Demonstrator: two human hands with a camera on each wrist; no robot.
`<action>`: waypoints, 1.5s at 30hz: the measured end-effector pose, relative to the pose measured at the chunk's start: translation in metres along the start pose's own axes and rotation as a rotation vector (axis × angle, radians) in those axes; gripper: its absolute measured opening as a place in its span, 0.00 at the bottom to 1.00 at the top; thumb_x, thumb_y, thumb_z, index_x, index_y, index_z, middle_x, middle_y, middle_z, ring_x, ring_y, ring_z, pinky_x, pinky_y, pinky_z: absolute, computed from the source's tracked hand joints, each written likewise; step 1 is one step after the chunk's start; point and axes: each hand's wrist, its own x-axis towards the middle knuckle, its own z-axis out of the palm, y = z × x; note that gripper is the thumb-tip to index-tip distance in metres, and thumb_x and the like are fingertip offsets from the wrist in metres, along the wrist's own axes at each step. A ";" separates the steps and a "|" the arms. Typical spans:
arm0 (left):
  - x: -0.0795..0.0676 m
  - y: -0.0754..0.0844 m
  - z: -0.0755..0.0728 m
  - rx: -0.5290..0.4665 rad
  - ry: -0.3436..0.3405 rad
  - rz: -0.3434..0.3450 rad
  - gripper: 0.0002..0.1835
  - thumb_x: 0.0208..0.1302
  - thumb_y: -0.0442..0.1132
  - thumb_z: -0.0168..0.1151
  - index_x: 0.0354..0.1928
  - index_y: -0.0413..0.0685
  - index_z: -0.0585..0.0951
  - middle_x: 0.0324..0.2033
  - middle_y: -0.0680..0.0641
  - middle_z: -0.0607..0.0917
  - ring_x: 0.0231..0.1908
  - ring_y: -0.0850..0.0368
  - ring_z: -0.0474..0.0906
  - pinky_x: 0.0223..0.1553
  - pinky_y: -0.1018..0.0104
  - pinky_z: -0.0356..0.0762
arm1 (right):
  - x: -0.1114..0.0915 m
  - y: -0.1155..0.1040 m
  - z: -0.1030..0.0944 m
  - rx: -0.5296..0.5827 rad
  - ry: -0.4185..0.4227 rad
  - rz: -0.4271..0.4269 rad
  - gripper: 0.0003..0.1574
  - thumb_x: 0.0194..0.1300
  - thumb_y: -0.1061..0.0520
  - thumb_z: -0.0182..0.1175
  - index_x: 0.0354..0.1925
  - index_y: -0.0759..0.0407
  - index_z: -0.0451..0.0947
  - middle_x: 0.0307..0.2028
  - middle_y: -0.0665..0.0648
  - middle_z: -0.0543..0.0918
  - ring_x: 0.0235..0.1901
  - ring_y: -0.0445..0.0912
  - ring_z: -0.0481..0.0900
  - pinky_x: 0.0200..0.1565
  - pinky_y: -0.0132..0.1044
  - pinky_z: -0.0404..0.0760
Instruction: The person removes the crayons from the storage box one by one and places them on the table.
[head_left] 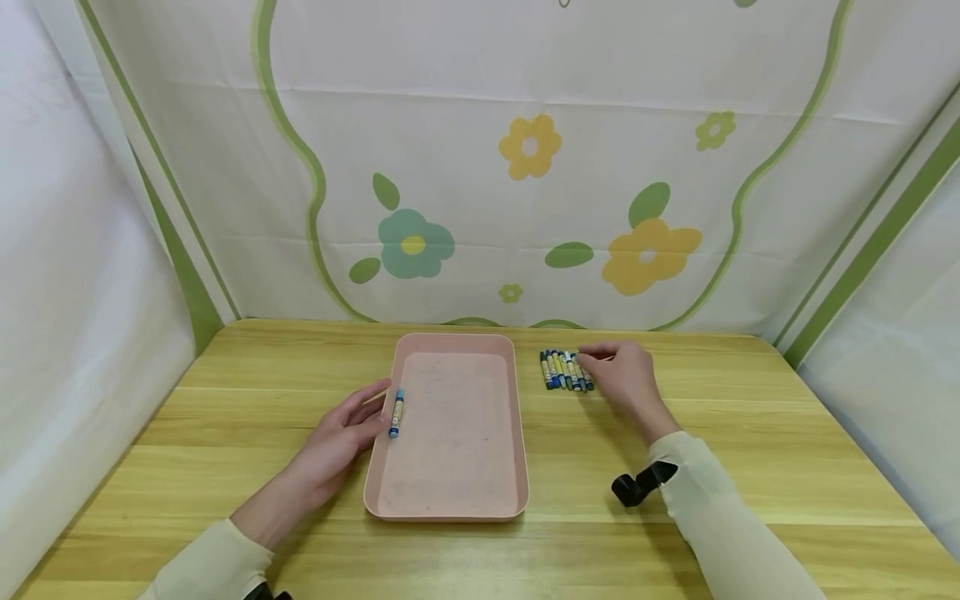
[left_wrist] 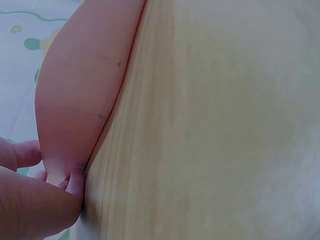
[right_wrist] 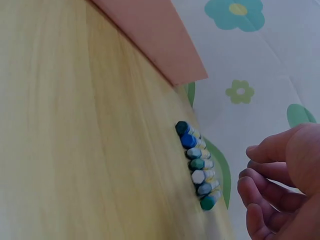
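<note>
A shallow pink tray (head_left: 453,508) lies on the table, and my left hand (head_left: 341,442) grips its left side. In the left wrist view, fingers (left_wrist: 75,185) of that hand hold low on the tray's outer wall (left_wrist: 85,80). One blue-ended crayon (head_left: 396,414) leans along the inner left wall. Right of the tray, a row of crayons (head_left: 558,371) in patterned wrappers lies side by side. My right hand (head_left: 626,375) hovers at the row's right end, fingers loosely bent. Its fingertips (right_wrist: 252,150) show nothing between them in the right wrist view.
A wooden table (head_left: 720,400) carries everything. Behind it hangs a white cloth (head_left: 450,150) with printed flowers and green bands, and more cloth closes both sides. A black wrist mount (head_left: 643,483) sits on the right cream sleeve (head_left: 727,525).
</note>
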 end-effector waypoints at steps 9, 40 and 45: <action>0.000 0.000 0.000 0.011 -0.003 -0.009 0.34 0.81 0.38 0.55 0.84 0.57 0.59 0.84 0.42 0.58 0.83 0.46 0.57 0.72 0.67 0.71 | -0.004 -0.016 0.000 0.032 0.009 -0.109 0.22 0.74 0.44 0.66 0.57 0.55 0.89 0.52 0.61 0.91 0.49 0.55 0.86 0.40 0.37 0.84; 0.001 -0.002 -0.001 0.012 0.003 -0.008 0.34 0.81 0.38 0.56 0.84 0.57 0.59 0.84 0.41 0.58 0.82 0.45 0.58 0.70 0.68 0.72 | -0.009 -0.086 0.044 0.199 -0.089 -0.218 0.14 0.69 0.54 0.72 0.52 0.51 0.91 0.47 0.56 0.92 0.46 0.52 0.86 0.41 0.36 0.84; 0.001 -0.002 0.000 0.012 0.004 -0.011 0.34 0.81 0.38 0.56 0.84 0.57 0.59 0.84 0.42 0.58 0.82 0.46 0.58 0.71 0.67 0.71 | -0.011 -0.096 0.057 0.222 -0.131 -0.232 0.13 0.69 0.54 0.72 0.51 0.53 0.92 0.46 0.56 0.92 0.45 0.51 0.86 0.40 0.35 0.85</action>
